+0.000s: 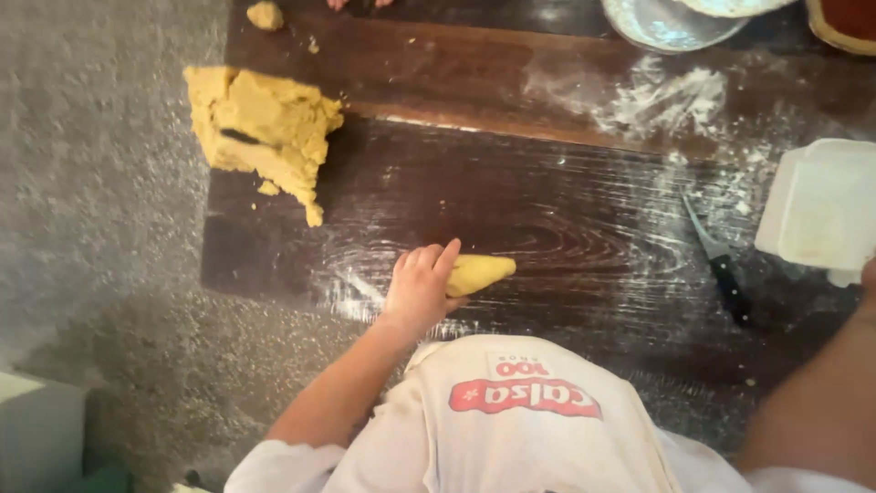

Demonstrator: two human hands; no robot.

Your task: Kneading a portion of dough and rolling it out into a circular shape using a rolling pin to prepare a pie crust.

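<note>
Centrally, a small oblong piece of yellow dough (479, 272) is seen lying on the dark wooden table (566, 219), near its front edge. It is pressed under the fingers of the left hand (422, 288), which is laid flat and loosely spread over the piece's left end rather than clenched around it; the pointed right end of the piece is left uncovered. Streaks of flour are smeared across the wood around the hand.

Only the right forearm (821, 402) is shown, at the lower right corner of the view; the right hand itself is cut off by the frame edge, so whether it is released or grasping anything cannot be told.

A large, rough block of the same yellow dough (260, 128) is set at the table's left edge, well apart from the small piece, with crumbs scattered below it. A black-handled knife (721, 265) is laid on the table to the right, and just beyond it a white plastic container (821, 205) is placed. A heap of loose flour (666, 100) is spread farther back, near a glass bowl (666, 23) at the top edge. A white apron (520, 411) with a red print is worn by the person, and a grey speckled floor (100, 183) is visible at the left.
</note>
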